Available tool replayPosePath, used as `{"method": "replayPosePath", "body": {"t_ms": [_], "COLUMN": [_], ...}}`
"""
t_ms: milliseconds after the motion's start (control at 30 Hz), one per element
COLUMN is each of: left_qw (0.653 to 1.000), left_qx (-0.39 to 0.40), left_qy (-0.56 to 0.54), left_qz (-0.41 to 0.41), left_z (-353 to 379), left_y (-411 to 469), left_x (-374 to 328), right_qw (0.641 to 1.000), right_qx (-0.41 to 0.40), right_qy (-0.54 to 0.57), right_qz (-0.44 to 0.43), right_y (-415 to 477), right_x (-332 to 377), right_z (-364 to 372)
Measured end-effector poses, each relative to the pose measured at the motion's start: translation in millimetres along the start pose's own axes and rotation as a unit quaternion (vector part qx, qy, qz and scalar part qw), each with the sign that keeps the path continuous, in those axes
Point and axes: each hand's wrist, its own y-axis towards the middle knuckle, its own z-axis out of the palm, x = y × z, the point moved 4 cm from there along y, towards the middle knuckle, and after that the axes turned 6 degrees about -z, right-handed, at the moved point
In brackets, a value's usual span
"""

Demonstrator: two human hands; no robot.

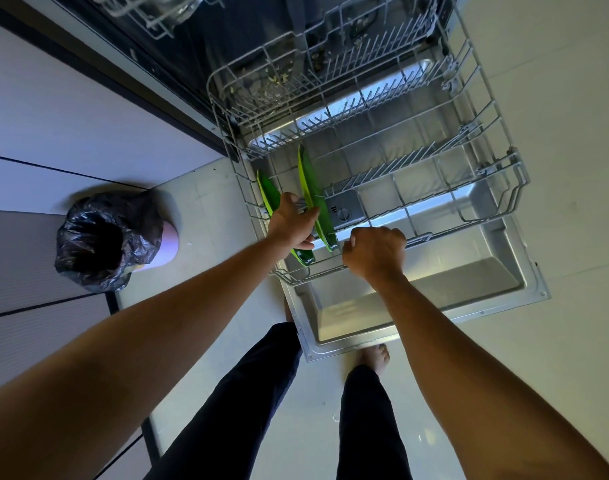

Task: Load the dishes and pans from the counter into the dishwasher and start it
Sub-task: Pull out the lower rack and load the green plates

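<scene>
The lower wire rack (486, 174) is pulled out over the open dishwasher door (469, 282). Two green plates stand on edge in its front left corner: one plate (308, 181) in the tines, another plate (269, 194) left of it, partly behind my hand. My left hand (292, 221) reaches between them, its fingers against the right-hand green plate. My right hand (374, 252) is curled over the rack's front rail. The upper rack (147, 19) shows at the top edge, with a glass item in it.
A bin lined with a black bag (105, 240) stands on the floor to the left, by the cabinet fronts (71, 109). My legs and bare feet stand right before the door's edge. Food bits lie in the dishwasher's floor (278, 81). Pale tiled floor (555, 98) spreads to the right.
</scene>
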Motion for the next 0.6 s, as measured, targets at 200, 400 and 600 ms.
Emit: {"method": "replayPosePath", "body": {"t_ms": [200,400,600], "left_qw": [0.997,0.990,0.990], "left_qx": [0.012,-0.037,-0.083], "left_qy": [0.042,0.098,0.088], "left_qz": [0.062,0.093,0.073], "left_z": [-36,-110,-201], "left_y": [-27,-74,-134], "left_x": [17,60,128], "right_qw": [0.973,0.945,0.972], "right_qx": [0.020,0.062,0.113], "right_qy": [0.222,0.311,0.208], "right_qz": [0.053,0.076,-0.009], "right_y": [-7,-33,-65], "right_x": [-3,21,99], "right_z": [-26,-83,-148]}}
